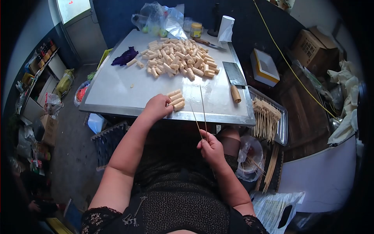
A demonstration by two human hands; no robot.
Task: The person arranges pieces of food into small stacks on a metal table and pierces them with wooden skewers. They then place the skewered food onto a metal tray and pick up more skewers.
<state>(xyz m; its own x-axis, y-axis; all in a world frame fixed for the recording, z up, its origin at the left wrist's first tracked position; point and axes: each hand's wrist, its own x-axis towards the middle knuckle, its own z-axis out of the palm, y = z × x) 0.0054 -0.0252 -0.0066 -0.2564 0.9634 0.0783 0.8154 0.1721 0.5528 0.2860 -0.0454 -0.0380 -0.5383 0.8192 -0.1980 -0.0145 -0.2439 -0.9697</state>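
Near the table's front edge, my left hand (157, 107) has its fingers curled against a short row of pale cylindrical food pieces (177, 100), lined up side by side. My right hand (211, 148) pinches two thin bamboo skewers (203, 105), their points reaching up over the metal tabletop to the right of that row. A large heap of the same pale food pieces (179, 56) lies farther back on the table (117, 87).
Right of the heap rests a cleaver (234, 76), with a knife (208, 43) behind. A purple cloth-like bundle (125, 56) lies left. Beside the table stand a metal tray (283, 128) of skewered pieces (266, 115) and a bundle of bare skewers (271, 167).
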